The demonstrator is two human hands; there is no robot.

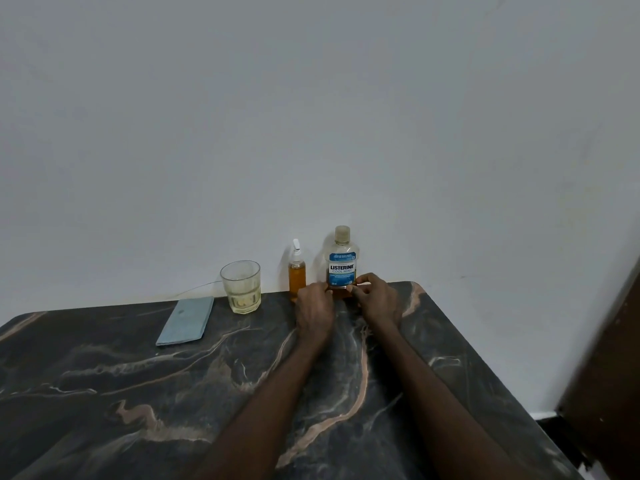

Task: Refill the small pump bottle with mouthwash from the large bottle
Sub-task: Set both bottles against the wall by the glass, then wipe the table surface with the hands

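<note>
The large mouthwash bottle (342, 261) stands upright against the wall at the back of the dark marble table (173, 393), cap on, with a blue and white label and a little amber liquid at its base. Both hands hold its lower part: my left hand (314, 311) from the left, my right hand (375, 299) from the right, fingertips pinching the base. Just left of it stands the small pump bottle (297, 275), upright, holding amber liquid, with its white pump head on. My left hand covers the foot of the pump bottle.
A clear glass tumbler (241, 286) with some pale liquid stands left of the pump bottle. A folded light blue cloth (186, 320) lies further left. A dark brown door or panel (609, 375) rises at the right beyond the table's edge.
</note>
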